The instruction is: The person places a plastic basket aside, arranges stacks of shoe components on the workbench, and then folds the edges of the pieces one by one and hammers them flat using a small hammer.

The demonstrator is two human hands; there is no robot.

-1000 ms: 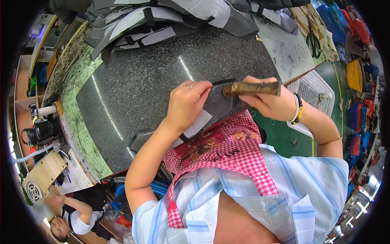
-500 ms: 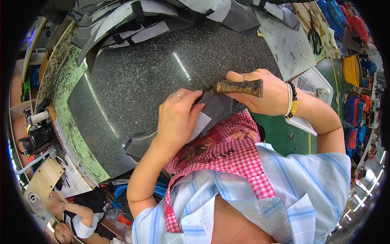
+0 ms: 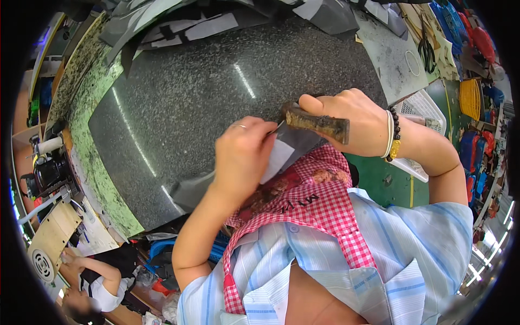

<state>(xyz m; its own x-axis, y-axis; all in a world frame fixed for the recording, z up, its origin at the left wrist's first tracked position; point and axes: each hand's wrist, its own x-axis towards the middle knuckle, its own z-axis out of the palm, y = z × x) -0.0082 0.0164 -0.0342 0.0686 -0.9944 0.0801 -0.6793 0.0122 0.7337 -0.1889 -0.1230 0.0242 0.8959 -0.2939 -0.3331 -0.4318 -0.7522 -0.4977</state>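
Observation:
My right hand [image 3: 363, 122] is wrapped round a hammer [image 3: 317, 125] with a worn, brownish head; its handle is hidden in my fingers. The head sits low over a dark grey, leather-like piece [image 3: 306, 142] at the near edge of a black speckled slab [image 3: 179, 119]. My left hand [image 3: 241, 154] is closed on the edge of that piece, fingertips beside the hammer head. A pale patch [image 3: 280, 160] shows on the piece below my fingers. Its far end [image 3: 192, 190] stretches left past my left forearm and is partly covered.
Several grey pieces with pale strips [image 3: 211, 26] lie piled along the slab's far side. Black scissors [image 3: 426, 51] lie at the far right, above a white plastic basket [image 3: 422, 105]. A co-worker [image 3: 108, 281] is at the lower left, beside a cream-coloured machine [image 3: 51, 246].
The hammer head has tilted, its right end lower. My left hand has shifted slightly right, and the piece has slid right with it. The whole view has also moved a little.

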